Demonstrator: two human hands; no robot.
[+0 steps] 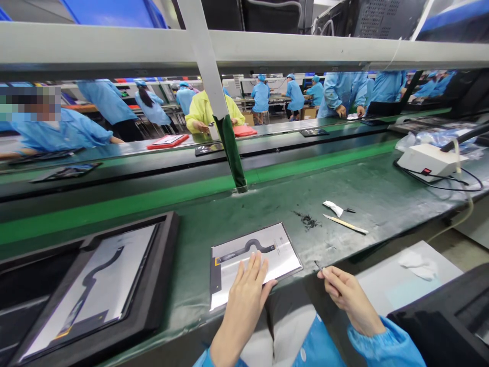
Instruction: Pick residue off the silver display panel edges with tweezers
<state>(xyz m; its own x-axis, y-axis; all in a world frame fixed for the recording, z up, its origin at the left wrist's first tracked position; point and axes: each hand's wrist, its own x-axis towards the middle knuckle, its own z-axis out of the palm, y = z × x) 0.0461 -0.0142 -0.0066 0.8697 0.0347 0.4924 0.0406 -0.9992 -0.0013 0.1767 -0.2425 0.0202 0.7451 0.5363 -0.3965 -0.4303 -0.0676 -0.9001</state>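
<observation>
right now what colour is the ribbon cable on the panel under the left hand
The ribbon cable is black, shown best in the head view.

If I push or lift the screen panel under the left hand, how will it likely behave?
The panel looks thin and lies flat, so it is probably fairly stiff but apt to crack if bent. Its shiny surface suggests it could slip. The dark ribbon across it looks thin and probably flexible, so it might snag on fingers.

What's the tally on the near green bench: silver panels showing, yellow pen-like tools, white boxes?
Silver panels showing: 2 (one under the left hand, one in the black tray)
Yellow pen-like tool: 1
White box: 1
Total: 4
</observation>
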